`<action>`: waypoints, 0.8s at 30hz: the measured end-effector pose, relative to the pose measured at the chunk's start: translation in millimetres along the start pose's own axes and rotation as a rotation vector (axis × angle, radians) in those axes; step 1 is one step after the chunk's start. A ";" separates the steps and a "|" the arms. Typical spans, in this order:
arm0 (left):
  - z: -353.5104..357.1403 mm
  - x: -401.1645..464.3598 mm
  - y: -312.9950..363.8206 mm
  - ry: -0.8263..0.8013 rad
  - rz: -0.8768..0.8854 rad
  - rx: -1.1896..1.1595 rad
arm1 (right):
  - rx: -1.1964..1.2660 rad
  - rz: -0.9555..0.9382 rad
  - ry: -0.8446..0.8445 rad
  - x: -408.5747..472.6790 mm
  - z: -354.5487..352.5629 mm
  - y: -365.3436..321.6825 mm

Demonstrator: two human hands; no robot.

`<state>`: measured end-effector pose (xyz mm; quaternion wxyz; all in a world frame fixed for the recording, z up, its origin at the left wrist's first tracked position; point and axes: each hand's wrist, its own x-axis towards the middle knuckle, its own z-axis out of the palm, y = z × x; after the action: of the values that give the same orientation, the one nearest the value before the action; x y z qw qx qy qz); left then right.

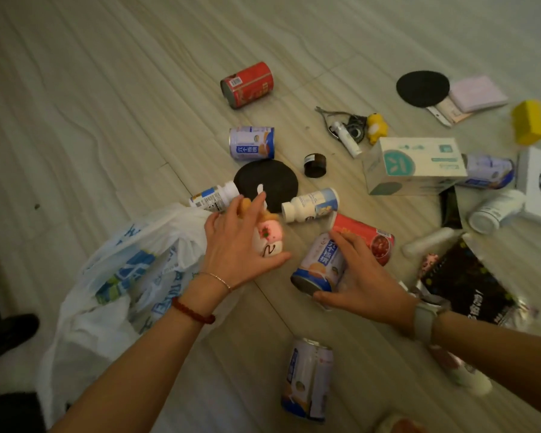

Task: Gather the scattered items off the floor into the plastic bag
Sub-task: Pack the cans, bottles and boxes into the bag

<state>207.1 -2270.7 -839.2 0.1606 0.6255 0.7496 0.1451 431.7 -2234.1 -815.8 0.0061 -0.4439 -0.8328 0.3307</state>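
A white plastic bag [116, 282] with blue print lies crumpled at the lower left. My left hand [235, 242] grips a small pink-and-white plush toy [270, 239] just right of the bag's mouth. My right hand [359, 276] is wrapped around a blue-and-white drink can [317, 264] lying on the floor. A red can [366, 235] lies right behind it. Two white pill bottles [214, 195] [313, 204] flank a black round pad [266, 182].
More items are scattered on the pale wood floor: a red can [247, 84], blue cans [252, 142] [306, 378], a dark jar [314, 165], a white-teal box [413, 165], a black paddle [422, 88], a yellow sponge [530, 121], a black packet [469, 285].
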 end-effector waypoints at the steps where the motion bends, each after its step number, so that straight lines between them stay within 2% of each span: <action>1: -7.6 3.5 3.3 0.043 0.005 -0.034 | 0.034 0.011 0.032 0.0 -3.5 -1.9; 4: -37.4 12.7 13.6 0.119 0.026 -0.177 | 0.167 0.045 0.155 4.1 -15.4 -11.9; 7: -65.5 18.4 18.6 0.156 -0.009 -0.428 | 0.265 0.048 0.267 11.7 -25.2 -23.5; 11: -86.9 24.3 22.1 0.093 -0.004 -0.730 | 0.313 0.049 0.315 25.0 -32.3 -40.8; 14: -86.9 29.6 19.9 -0.013 0.013 -0.508 | 0.314 0.059 0.313 28.4 -32.4 -48.4; 16: -85.6 30.2 17.2 0.025 0.018 -0.432 | 0.312 0.076 0.319 27.3 -31.7 -49.0; 20: -97.9 31.0 25.6 0.212 0.017 -0.751 | 0.322 0.100 0.343 23.4 -32.2 -47.7; 22: -107.9 28.0 31.2 0.306 0.024 -0.758 | 0.295 0.071 0.370 23.4 -34.8 -49.5; 24: -113.1 14.1 26.3 0.362 0.035 -0.670 | 0.279 0.012 0.394 24.6 -38.4 -54.3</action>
<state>180.5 -2254.1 -726.5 0.2187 0.5154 0.6659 0.4931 388.5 -2215.9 -762.6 0.2278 -0.4999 -0.7591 0.3493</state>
